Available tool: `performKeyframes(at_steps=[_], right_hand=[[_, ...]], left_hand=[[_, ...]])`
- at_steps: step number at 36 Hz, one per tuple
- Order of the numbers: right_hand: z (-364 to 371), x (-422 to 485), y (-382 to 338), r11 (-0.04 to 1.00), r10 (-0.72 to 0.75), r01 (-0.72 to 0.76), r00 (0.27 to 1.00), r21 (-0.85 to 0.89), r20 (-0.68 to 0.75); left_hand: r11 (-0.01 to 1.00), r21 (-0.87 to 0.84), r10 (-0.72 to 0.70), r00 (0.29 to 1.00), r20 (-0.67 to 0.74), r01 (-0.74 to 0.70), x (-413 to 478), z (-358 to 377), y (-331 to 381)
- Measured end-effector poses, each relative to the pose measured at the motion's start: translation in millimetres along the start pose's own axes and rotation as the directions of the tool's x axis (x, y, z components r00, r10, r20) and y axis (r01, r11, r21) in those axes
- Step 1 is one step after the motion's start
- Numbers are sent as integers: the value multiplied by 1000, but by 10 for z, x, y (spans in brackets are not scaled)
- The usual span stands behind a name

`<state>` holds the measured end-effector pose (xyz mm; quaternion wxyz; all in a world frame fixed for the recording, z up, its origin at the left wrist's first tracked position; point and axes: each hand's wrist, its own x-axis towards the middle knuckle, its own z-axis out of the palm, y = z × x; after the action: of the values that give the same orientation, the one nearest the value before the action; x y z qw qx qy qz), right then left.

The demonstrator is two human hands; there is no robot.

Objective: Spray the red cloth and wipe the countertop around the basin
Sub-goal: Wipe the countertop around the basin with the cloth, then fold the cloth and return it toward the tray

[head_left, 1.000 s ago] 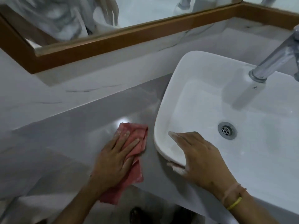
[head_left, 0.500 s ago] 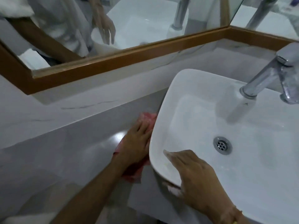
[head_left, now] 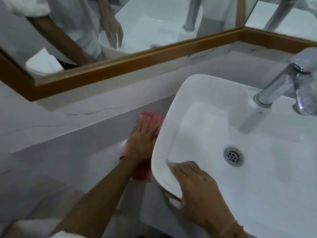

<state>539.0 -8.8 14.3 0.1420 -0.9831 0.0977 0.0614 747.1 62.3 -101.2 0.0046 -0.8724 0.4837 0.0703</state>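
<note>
The red cloth (head_left: 155, 117) lies flat on the grey countertop (head_left: 72, 152), tight against the left side of the white basin (head_left: 173, 117). My left hand (head_left: 142, 140) presses flat on the cloth, fingers pointing toward the back wall. Part of the cloth shows beyond my fingertips and part behind my wrist. My right hand (head_left: 197, 184) rests over the basin's near left corner, fingers inside the rim and thumb under its edge. No spray bottle is in view.
A chrome faucet (head_left: 283, 86) reaches over the basin from the right, and a drain (head_left: 233, 156) sits in its floor. A wood-framed mirror (head_left: 137, 60) runs along the back wall above a low marble upstand (head_left: 68, 114).
My left hand has slid the cloth away from me along the basin's left side, from the counter's front toward the back wall. My right hand has stayed on the basin's corner.
</note>
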Motion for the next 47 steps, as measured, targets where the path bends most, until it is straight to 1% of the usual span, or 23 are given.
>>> performKeyframes(at_steps=[1, 3, 4, 7, 9, 12, 14, 16, 18, 21, 24, 27, 29, 30, 33, 35, 36, 38, 40, 43, 44, 46, 47], right_hand=[[3, -6, 2, 1000, -3, 3, 1000, -5, -8], [1, -15, -11, 1000, -13, 13, 1000, -3, -25], [7, -17, -10, 1000, -26, 26, 999, 4, -39], [16, -35, 0, 998, -47, 51, 994, 38, -94], [14, -37, 6, 998, -58, 62, 989, 26, -137], [4, -59, -6, 997, -65, 73, 971, 23, -230], [3, -98, -26, 997, -78, 82, 942, 0, -327], [12, -146, -53, 995, -100, 83, 889, -57, -447], [53, -214, -121, 995, -88, 53, 832, -79, -547], [225, -333, -378, 999, -1, -27, 781, -35, -625], [481, -431, -712, 999, 33, -20, 826, 28, -563], [692, -436, -1000, 975, 189, -119, 891, 188, -413], [812, -408, -1119, 907, 342, -229, 890, 352, -301], [854, -377, -1162, 849, 424, -287, 871, 444, -249], [922, -255, -1225, 640, 627, -425, 770, 640, -115], [908, -181, -1243, 530, 692, -462, 720, 712, -48], [902, -151, -1230, 483, 700, -460, 714, 745, -14], [891, -92, -1206, 417, 679, -439, 733, 796, 48], [847, -36, -1213, 316, 631, -389, 767, 865, 115], [775, 74, -1242, 94, 535, -243, 830, 965, 157], [771, 111, -1232, 43, 514, -209, 843, 977, 158], [721, 186, -1219, -12, 469, -202, 864, 979, 184], [685, 208, -1215, -12, 439, -191, 881, 981, 177]], left_hand=[[995, -60, 71, 995, -70, -75, -111, -1, 101], [979, -173, 82, 988, -130, -104, -403, 19, 212], [979, -193, 42, 996, -80, -57, -562, 54, 233], [997, -81, -11, 998, 64, 16, -977, 245, 139], [982, -178, -58, 996, 64, 68, -1143, 226, 20], [903, -363, -228, 973, 47, 229, -1254, 100, -149], [796, -456, -438, 899, 16, 397, -1267, 4, -262], [723, -447, -583, 813, 16, 527, -1199, -73, -331], [676, -473, -600, 795, 91, 565, -1079, -148, -309], [525, -568, -564, 759, 326, 634, -872, -249, -208], [400, -561, -571, 676, 467, 725, -738, -275, -225], [347, -598, -489, 683, 542, 723, -713, -288, -342], [310, -647, -424, 711, 561, 696, -759, -330, -375], [286, -677, -392, 727, 564, 678, -793, -346, -387], [192, -751, -293, 767, 571, 632, -903, -380, -434], [140, -801, -228, 806, 546, 582, -1004, -464, -474], [143, -828, -211, 834, 510, 543, -1063, -525, -483], [205, -871, -218, 888, 405, 447, -1219, -686, -504], [197, -912, -176, 928, 329, 360, -1396, -851, -519], [160, -946, -81, 959, 273, 283, -1595, -1111, -545], [141, -955, -33, 966, 258, 260, -1630, -1179, -555], [138, -960, 70, 964, 255, 243, -1667, -1333, -558], [144, -961, 119, 960, 252, 235, -1673, -1414, -546]])
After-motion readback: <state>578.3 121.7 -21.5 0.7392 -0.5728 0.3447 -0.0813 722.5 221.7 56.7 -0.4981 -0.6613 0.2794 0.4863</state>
